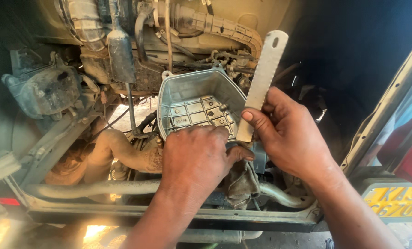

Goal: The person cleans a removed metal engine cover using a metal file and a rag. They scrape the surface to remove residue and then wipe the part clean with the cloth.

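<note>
A grey metal engine cover (pixel 194 99) stands tilted with its hollow, ribbed inside facing me. My left hand (pixel 194 159) grips its lower edge, along with a dirty rag (pixel 240 182) that hangs below. My right hand (pixel 289 136) holds a flat metal blade (pixel 263 78) with a toothed edge and a slot at its upper end. The blade's lower end rests against the cover's right rim, with my thumb pressed on it.
Behind the cover is a vehicle engine bay with a ribbed hose (pixel 220 25), a dusty cylinder (pixel 121 53), cables and a grey housing (pixel 44 90) at left. A metal pipe (pixel 95 186) runs along the bottom. A yellow plate (pixel 397 203) sits at right.
</note>
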